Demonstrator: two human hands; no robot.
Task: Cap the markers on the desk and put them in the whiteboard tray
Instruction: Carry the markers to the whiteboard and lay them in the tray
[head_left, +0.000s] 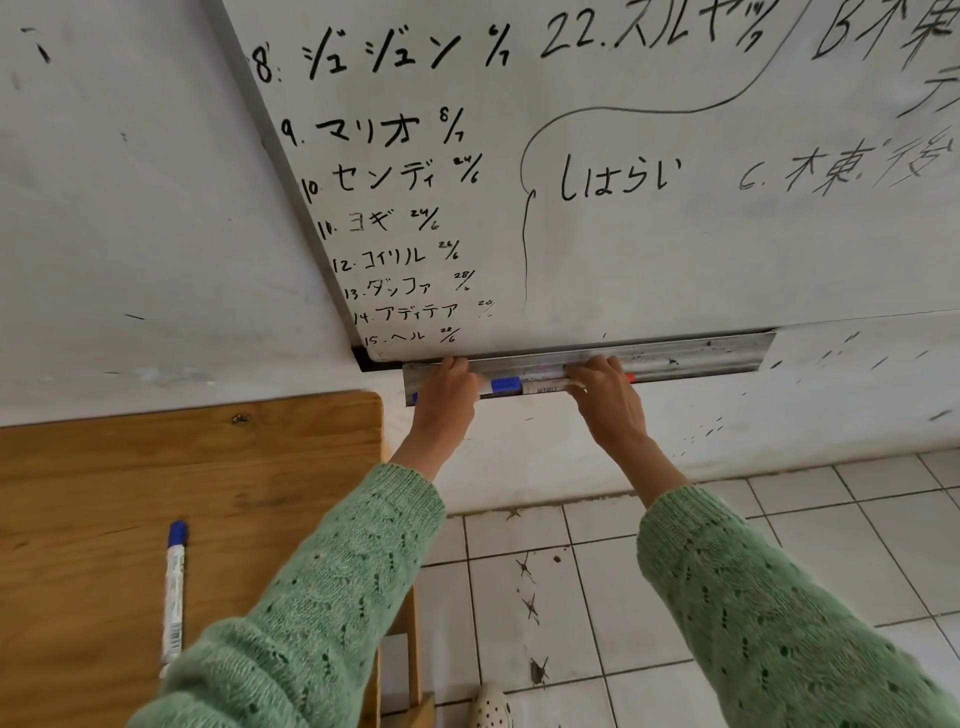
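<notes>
Green sleeves (332, 597) partly hide both hands' (447, 395) grip on tray (701, 353) markers (524, 385).

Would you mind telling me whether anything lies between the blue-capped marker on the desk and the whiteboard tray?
Nothing visible does. The marker lies alone on the wooden desk, and only bare desk and wall separate it from the tray, where both hands are busy.

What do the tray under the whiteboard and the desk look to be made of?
The tray looks like bare metal, probably aluminium: dull silver sheen, folded lip, dark scuffs. The desk looks like varnished wood or wood veneer: orange-brown grain, a knot, slight gloss. Which of the two cannot be told.
</notes>
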